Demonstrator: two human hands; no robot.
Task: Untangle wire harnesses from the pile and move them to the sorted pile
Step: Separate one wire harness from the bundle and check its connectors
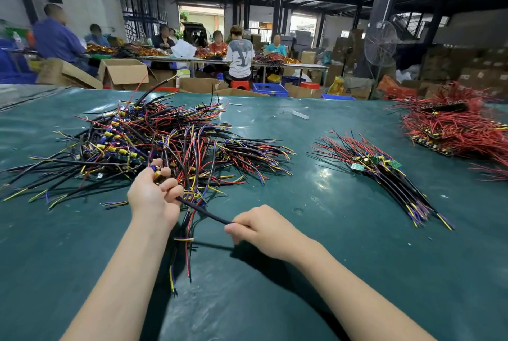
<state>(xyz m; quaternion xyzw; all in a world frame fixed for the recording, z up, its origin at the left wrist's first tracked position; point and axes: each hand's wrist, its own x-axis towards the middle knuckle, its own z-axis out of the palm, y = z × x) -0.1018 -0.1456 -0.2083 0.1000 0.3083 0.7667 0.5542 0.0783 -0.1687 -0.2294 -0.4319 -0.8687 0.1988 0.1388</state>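
While the harness (204, 212) is stretched between our two hands just below the middle of the frame, what matters most is a slow, straight pull. Our left hand (152, 199) has its fingers (171, 185) curled round the end with the yellow parts, at the near edge of the tangled pile (154, 134) in the left centre. Our right hand (257, 229) pinches the black sleeve between thumb and curled fingers, a little lower and to the right.

Coloured tails (180, 258) trail from under the left hand toward the bottom of the frame. We cannot tell whether all of them belong to this harness, so we should hold the parts end steady and draw the sleeve toward us. If a strand drags, we should loosen it by hand instead of yanking, since the thin leads would likely bend or tear.

Once it is free, we carry it across the green bench (316, 294) to the sorted pile (384, 173) at right centre. We lay it as the others lie, boards up, tails toward the lower right, well apart from the red heap (453, 131) at the upper right.
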